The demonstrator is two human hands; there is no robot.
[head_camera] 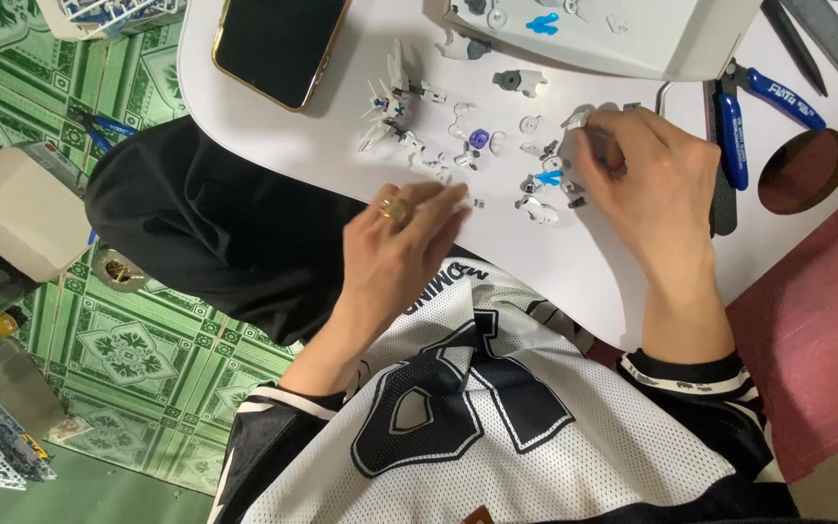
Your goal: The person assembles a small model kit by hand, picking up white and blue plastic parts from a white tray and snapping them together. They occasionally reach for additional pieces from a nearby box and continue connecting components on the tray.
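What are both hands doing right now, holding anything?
Left hand: fingers down on the white table among small model parts, grip cannot be told.
Right hand: fingers curled closed on a small white part.

White mesh jersey [497,427] with black print, striped black cuffs, gold ring [395,208] on left hand [400,257]

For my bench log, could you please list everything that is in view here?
table: one, white, centre
phone: one, black with gold rim, table's top left
small model parts: many, white, some blue, between the hands
nippers: one, blue-handled, right of the parts
cardboard box: one, beige, on the green tiled floor
left hand: ringed, fingertips on the table
right hand: fingers curled over small parts; what it holds is hidden
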